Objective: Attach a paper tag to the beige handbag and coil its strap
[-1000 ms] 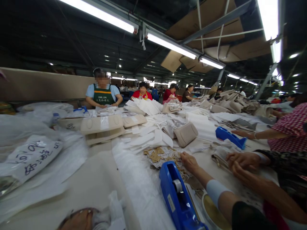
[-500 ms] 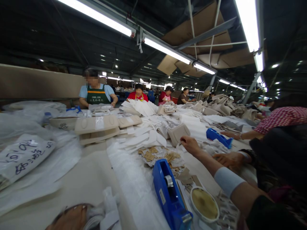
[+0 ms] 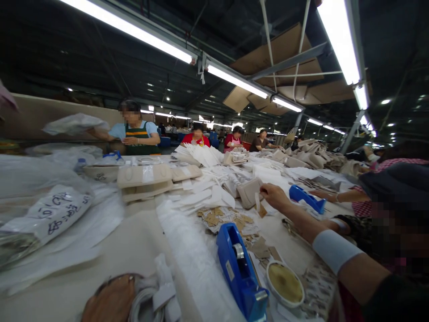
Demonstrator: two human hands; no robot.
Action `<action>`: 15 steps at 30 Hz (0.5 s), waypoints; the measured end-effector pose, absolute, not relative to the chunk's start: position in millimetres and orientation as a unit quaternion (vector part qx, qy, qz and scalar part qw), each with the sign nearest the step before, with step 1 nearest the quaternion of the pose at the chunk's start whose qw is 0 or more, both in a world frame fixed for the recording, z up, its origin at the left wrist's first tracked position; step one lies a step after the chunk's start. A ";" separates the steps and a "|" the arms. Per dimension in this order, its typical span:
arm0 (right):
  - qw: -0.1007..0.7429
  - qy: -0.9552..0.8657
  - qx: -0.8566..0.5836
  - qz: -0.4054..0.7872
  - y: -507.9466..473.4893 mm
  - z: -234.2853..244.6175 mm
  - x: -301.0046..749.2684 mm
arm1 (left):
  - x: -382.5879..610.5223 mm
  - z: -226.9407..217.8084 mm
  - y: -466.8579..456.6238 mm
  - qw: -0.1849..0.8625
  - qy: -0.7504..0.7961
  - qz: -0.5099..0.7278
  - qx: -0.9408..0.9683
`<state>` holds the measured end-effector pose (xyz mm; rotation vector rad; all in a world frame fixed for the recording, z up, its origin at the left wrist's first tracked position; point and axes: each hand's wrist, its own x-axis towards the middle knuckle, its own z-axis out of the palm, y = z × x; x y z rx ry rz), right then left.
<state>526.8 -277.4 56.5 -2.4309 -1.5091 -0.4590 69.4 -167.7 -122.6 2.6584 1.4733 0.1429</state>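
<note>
My right hand (image 3: 273, 196) reaches over the table with its fingertips pinched. A small white and tan tag (image 3: 260, 206) hangs from them, beside a beige folded bag (image 3: 248, 192). At the bottom edge, my left hand (image 3: 110, 297) is partly cut off, its fingers bent and close together; what they hold is hidden. Right beside it are a white coiled loop (image 3: 142, 304) and white strips (image 3: 165, 288). A blue tape dispenser (image 3: 234, 264) stands between my hands, next to a round tub of yellowish paste (image 3: 284, 281). Loose tan tags (image 3: 217, 217) lie behind the dispenser.
Marked plastic bags (image 3: 60, 205) cover the left side. Stacked beige bags (image 3: 144, 175) and white sheets (image 3: 214, 197) lie farther back. A second blue dispenser (image 3: 306, 199) is at the right, near a co-worker's hand (image 3: 323, 195). Another co-worker (image 3: 136, 132) stands across the table.
The tag now shows below my right fingertips. My left hand shows slightly farther right. Across the table, the co-worker has lifted a plastic bag to the left. The view has shifted slightly.
</note>
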 end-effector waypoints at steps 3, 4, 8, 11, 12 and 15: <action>0.131 -0.525 -0.826 -0.158 -276.0 62.7 517.9 | 78.4 -107.0 -173.3 0.028 0.504 0.022 0.863; 0.140 -0.529 -0.821 -0.163 -274.8 65.2 513.1 | 81.1 -102.7 -174.4 0.037 0.522 0.028 0.852; 0.182 -0.569 -0.783 -0.176 -267.5 76.9 484.5 | 87.0 -92.6 -176.0 0.089 0.575 0.095 0.807; 0.218 -0.602 -0.748 -0.176 -260.8 84.9 457.2 | 87.3 -92.4 -176.2 0.107 0.603 0.163 0.774; 0.229 -0.613 -0.736 -0.174 -258.5 87.1 447.6 | 87.4 -93.0 -176.5 0.113 0.608 0.203 0.759; 0.260 -0.649 -0.696 -0.162 -251.4 91.3 417.9 | 89.2 -93.4 -178.4 0.162 0.586 0.364 0.706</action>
